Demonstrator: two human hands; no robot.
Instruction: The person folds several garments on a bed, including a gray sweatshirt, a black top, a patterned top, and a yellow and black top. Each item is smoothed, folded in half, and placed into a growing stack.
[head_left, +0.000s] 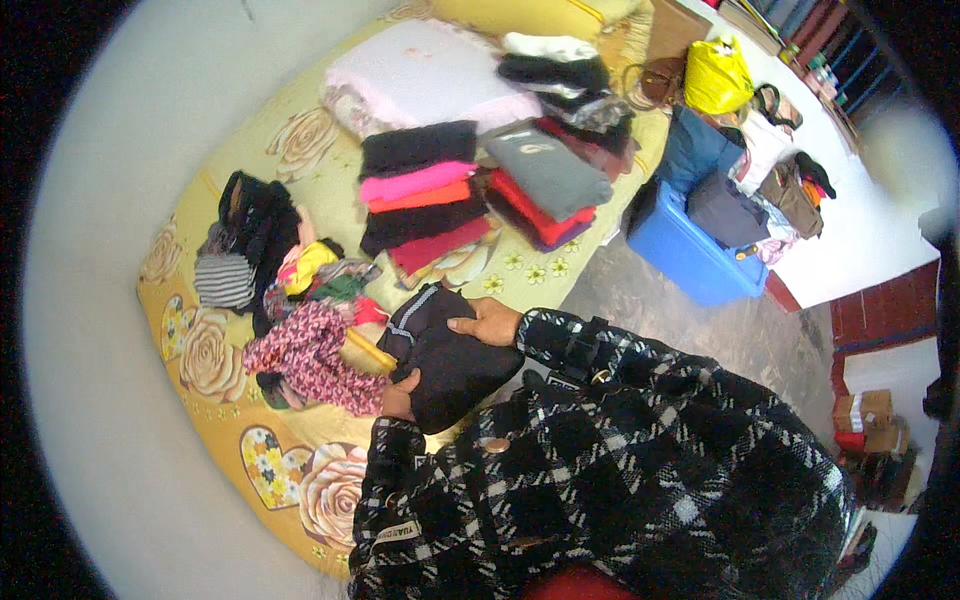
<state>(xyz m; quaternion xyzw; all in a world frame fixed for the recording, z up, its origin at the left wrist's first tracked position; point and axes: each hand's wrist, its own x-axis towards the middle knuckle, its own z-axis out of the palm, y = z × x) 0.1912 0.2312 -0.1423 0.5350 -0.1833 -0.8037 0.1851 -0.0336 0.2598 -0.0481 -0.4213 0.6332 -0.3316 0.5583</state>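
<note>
My left hand (402, 395) grips the near left edge of a folded black garment (457, 367). On its far right edge, my right hand (489, 322) is closed with the thumb lying on top. The garment has a grey striped trim along its far left side and is held over the bed's edge. Just left of it lies a pink and black knitted piece (315, 356), close to my left hand. Beyond the garment stands a stack of folded clothes, with a maroon one (439, 244) low down and a black one (420, 148) at the far end.
A grey folded garment (551, 174) tops another stack. Loose clothes, including a striped one (225, 280), lie at the left of the flowered bedspread (214, 352). A blue plastic bin (694, 255) heaped with clothes stands on the floor at right, near a yellow bag (718, 75).
</note>
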